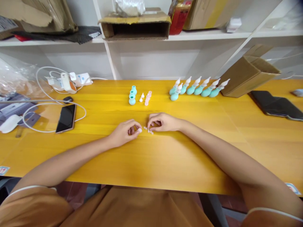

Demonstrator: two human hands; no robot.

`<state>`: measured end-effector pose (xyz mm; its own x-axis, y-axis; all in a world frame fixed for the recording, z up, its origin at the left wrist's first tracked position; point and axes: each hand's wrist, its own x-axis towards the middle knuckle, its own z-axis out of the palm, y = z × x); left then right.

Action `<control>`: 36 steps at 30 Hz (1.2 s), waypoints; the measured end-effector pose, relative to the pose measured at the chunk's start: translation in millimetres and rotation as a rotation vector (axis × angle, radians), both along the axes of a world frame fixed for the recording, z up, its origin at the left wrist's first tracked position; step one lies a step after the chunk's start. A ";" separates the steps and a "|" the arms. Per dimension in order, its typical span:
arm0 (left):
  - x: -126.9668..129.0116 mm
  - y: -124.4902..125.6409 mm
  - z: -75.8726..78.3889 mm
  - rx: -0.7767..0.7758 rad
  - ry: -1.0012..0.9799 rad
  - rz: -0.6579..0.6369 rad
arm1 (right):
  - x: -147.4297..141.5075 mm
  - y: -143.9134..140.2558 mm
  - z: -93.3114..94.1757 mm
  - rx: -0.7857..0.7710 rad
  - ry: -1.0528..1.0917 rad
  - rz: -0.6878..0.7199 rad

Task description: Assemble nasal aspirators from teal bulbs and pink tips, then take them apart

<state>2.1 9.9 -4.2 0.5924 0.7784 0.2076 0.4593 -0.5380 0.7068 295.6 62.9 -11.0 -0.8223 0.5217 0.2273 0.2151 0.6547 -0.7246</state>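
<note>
Between thumb and forefinger, my left hand pinches a small pale pink, translucent piece, its exact kind too small to tell. My right hand is curled just beside it, fingertips down on a little group of small translucent discs lying on the table. One disc seems to be between those fingertips. Farther back stand several open turquoise squeeze bulbs, two small white pointed tips and a row of pink translucent connector pieces.
Several assembled turquoise bulb aspirators with clear pointed tips stand at the back right, near an open cardboard box and a black pouch. Leftward lie a phone, white cables and a power strip. Shelves rise behind the yellow table.
</note>
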 end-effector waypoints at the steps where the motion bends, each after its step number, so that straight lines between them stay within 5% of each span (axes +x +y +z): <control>1: 0.1 -0.1 0.3 -0.002 0.000 0.000 | -0.9 -0.7 -0.2 -0.005 0.008 0.004; 8: 0.4 -1.0 3.0 -0.017 0.000 -0.002 | -4.1 -2.7 -1.8 -0.072 0.097 -0.071; 17: -1.6 -3.7 5.3 -0.073 -0.059 -0.014 | -28.2 -18.0 -15.7 -0.562 0.472 -0.269; 36: -2.2 -3.9 4.6 -0.112 -0.080 -0.041 | -40.2 -39.7 -5.3 -0.427 0.457 -0.200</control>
